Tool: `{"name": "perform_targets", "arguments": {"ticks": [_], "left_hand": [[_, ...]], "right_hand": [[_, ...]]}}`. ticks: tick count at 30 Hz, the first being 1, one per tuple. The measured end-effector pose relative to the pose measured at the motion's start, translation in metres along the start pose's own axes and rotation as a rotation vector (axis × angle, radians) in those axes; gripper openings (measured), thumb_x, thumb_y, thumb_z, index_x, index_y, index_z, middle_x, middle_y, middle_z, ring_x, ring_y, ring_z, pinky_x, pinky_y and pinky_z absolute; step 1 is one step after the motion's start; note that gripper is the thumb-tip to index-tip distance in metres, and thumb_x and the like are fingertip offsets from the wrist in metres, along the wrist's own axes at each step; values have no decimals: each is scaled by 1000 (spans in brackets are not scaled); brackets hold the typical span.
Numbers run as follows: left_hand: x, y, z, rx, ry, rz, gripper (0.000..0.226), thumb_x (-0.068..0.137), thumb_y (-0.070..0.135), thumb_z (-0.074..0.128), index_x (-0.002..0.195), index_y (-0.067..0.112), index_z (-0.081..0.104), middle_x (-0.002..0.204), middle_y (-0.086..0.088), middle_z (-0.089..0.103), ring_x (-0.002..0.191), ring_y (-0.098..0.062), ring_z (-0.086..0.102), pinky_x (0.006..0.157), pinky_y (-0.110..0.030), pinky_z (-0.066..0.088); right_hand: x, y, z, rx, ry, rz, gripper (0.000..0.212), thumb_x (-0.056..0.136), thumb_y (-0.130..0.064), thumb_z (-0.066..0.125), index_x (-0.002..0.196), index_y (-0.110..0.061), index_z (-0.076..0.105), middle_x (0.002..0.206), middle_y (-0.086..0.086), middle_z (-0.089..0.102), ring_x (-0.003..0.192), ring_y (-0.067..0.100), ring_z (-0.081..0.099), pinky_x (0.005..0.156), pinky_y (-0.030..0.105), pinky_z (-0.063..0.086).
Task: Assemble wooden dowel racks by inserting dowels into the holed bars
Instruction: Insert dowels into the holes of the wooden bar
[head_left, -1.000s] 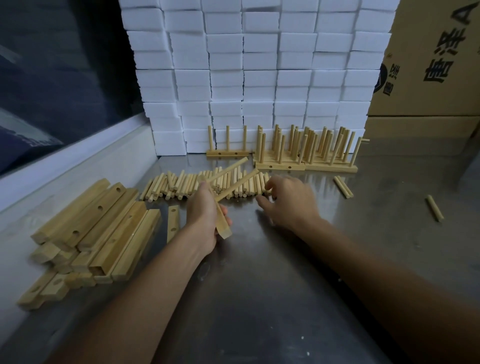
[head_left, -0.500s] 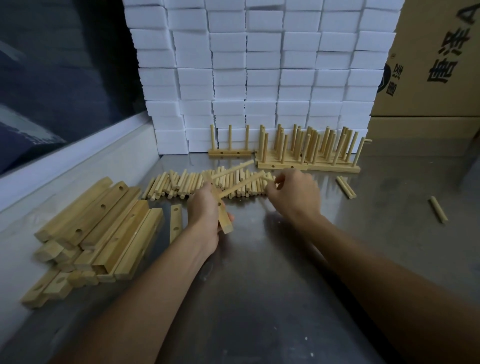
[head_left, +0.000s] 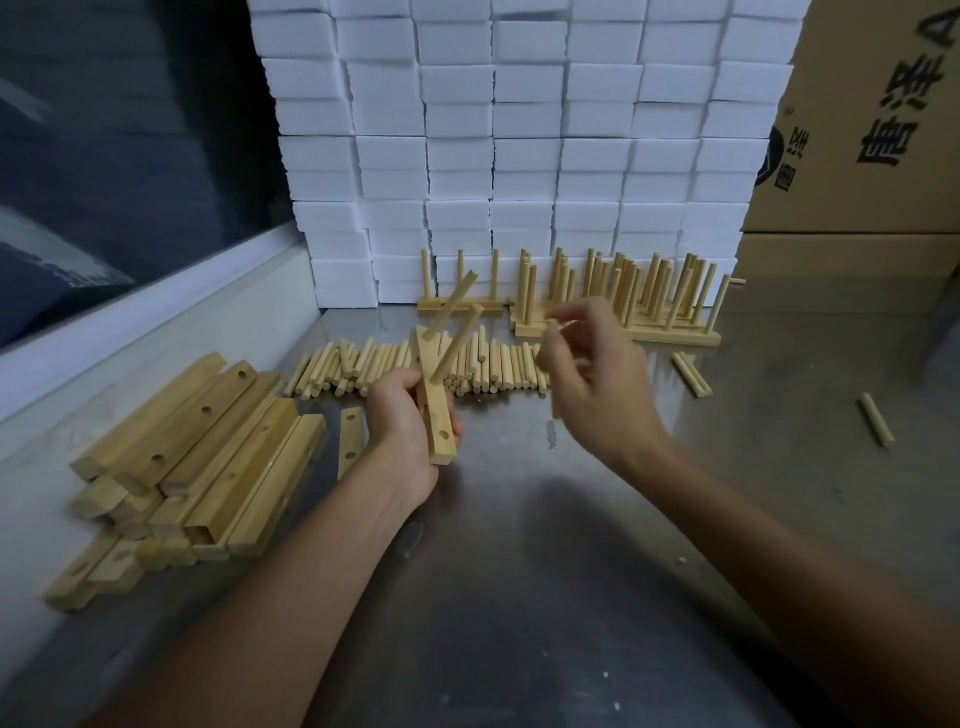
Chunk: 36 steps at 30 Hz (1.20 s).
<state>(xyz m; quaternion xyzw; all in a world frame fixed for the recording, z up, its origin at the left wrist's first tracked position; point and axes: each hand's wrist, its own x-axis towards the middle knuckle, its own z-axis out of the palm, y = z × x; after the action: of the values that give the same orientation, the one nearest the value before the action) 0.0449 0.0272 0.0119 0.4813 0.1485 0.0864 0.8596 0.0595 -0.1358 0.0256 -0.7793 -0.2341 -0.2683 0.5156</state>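
Head view: stacked holed bars (head_left: 197, 447) lie left on the table (head_left: 519, 597). Left hand (head_left: 405, 426) grips a bar (head_left: 434, 410) (two dowels (head_left: 457, 306) seated) above loose dowels (head_left: 488, 364); right hand (head_left: 597, 374), just beside, pinches a blurred dowel (head_left: 558, 325).

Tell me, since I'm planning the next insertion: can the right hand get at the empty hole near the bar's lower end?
Probably yes: the hole faces up, below the left hand, and nothing blocks the right hand.

Left hand (head_left: 402, 431) gripping holed bar (head_left: 435, 410) with 2 dowels (head_left: 456, 347), right hand (head_left: 592, 384) pinching blurred dowel (head_left: 558, 326)
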Motion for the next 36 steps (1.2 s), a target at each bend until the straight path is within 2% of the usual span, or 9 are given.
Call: {"name": "perform_targets", "arguments": {"ticks": [2, 6, 12, 15, 17, 22, 25, 29, 36], "left_hand": [[-1, 0, 2, -3, -34, 1, 34, 98, 18, 37, 107, 1, 65, 54, -2, 46, 41, -14, 40, 37, -21, 33], [0, -1, 3, 14, -57, -1, 34, 103, 20, 35, 97, 5, 65, 58, -3, 49, 45, -14, 41, 37, -21, 34], [3, -2, 0, 56, -46, -33, 34, 101, 26, 37, 86, 12, 65, 61, -1, 49, 48, -13, 43, 41, -22, 34], [5, -3, 0, 68, -24, -37, 34, 101, 28, 40, 83, 12, 63, 60, -1, 49, 46, -14, 43, 39, -22, 34], [7, -5, 0, 76, -10, -38, 33, 101, 30, 41, 82, 12, 61, 58, -1, 49, 43, -13, 42, 38, -22, 33], [12, -8, 1, 67, 22, -30, 33, 101, 31, 44, 81, 11, 60, 63, -4, 53, 53, -19, 49, 49, -29, 38], [14, -9, 1, 59, 40, -16, 25, 100, 28, 45, 93, 10, 61, 71, -7, 55, 61, -23, 52, 54, -32, 39], [17, -14, 4, 73, 48, 21, 15, 99, 21, 46, 106, 15, 57, 92, -11, 54, 78, -25, 51, 64, -36, 39], [17, -17, 7, 124, 56, 71, 10, 99, 20, 45, 92, 15, 49, 70, -6, 41, 57, -20, 40, 51, -30, 29]], "right_hand": [[-7, -1, 5, -25, -90, -68, 14, 103, -24, 48, 115, -21, 54, 74, -4, 59, 60, 7, 57, 51, 24, 50], [-12, -3, 14, -109, -285, -94, 23, 100, -19, 57, 120, -20, 66, 72, -6, 62, 57, 8, 54, 52, 20, 44], [-11, -12, 16, -207, -475, -133, 15, 89, -21, 72, 103, -19, 78, 90, -9, 74, 79, 3, 64, 72, 23, 52], [-7, -17, 11, -289, -508, -158, 17, 89, -28, 72, 104, -22, 78, 96, -11, 75, 86, 5, 67, 78, 34, 56], [-6, -22, 9, -377, -527, -220, 14, 89, -29, 71, 101, -27, 78, 94, -14, 75, 85, 6, 68, 72, 36, 57], [-7, -33, 10, -611, -575, -366, 13, 93, -27, 63, 97, -30, 76, 92, -13, 72, 86, 12, 64, 61, 30, 50], [-6, -38, 11, -723, -595, -400, 15, 95, -27, 58, 98, -32, 72, 95, -11, 69, 87, 15, 62, 60, 30, 48], [-8, -43, 17, -918, -575, -451, 11, 94, -27, 56, 87, -27, 64, 81, -7, 61, 70, 19, 56, 49, 25, 23], [-12, -46, 24, -976, -539, -378, 10, 81, -26, 55, 80, -24, 65, 68, -6, 56, 54, 21, 43, 49, 23, 17]]}}
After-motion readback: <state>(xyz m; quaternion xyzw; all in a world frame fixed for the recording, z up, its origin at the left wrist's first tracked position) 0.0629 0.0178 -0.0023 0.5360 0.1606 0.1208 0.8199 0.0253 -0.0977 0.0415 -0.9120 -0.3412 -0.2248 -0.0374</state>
